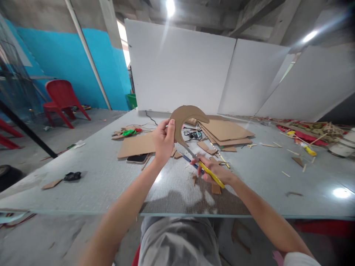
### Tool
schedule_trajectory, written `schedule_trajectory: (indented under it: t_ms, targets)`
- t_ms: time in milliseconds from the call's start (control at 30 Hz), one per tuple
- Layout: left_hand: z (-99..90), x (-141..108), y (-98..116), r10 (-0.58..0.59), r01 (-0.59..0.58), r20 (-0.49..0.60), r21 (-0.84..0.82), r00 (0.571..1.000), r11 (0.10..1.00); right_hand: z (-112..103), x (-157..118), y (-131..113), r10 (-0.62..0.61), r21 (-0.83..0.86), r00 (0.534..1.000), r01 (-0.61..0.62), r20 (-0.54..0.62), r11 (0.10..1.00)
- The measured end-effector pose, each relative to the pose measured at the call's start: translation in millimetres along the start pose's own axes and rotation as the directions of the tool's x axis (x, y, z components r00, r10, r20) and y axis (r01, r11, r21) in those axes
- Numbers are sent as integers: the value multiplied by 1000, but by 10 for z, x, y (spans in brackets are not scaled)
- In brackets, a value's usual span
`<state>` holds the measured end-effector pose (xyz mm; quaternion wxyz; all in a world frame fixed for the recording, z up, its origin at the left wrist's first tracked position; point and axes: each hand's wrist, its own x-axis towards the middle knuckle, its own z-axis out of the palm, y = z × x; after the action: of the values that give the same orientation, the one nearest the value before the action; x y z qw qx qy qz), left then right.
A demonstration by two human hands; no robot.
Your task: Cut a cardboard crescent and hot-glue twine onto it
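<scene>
Raised above the table, a crescent-shaped piece of brown cardboard [181, 115] is pinched in my left hand [164, 139], thumb on its near face. My right hand [212, 170] is closed around yellow-handled scissors [213, 174]. Their metal blades point up and left and meet the lower tip of the crescent. Whether the blades are parted there is too small to tell. Beneath my hands lie small cardboard offcuts [216, 188] and a blue pen-like stick [186, 159].
Flat cardboard sheets [227, 130] are stacked behind my right hand. On the left, a cardboard piece [135, 146] partly covers a phone [138, 158]. Scraps, thin sticks and a white container [344, 144] sit at right. White panels [183, 66] stand along the table's far edge.
</scene>
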<state>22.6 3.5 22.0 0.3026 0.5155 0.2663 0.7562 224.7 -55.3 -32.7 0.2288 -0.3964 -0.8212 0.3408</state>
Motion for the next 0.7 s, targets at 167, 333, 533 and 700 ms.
schedule_trajectory:
  t_ms: [167,333,533,700]
  targets:
    - [-2,-12,-31,-47,48,50,-19,998,999,-4,-12,-61,-64,69,996,60,55,996]
    - [-6,9,-49,-57,59,71,-33,996,998,-18,-18,-127,-128,141,987,114,96,983]
    - [-9,14,-32,-18,20,111,-18,994,1000,-19,-32,-77,-168,234,974,130,152,964]
    - [-9,21,-33,-10,12,132,-11,991,1000,-3,-44,-82,-174,276,969,122,175,953]
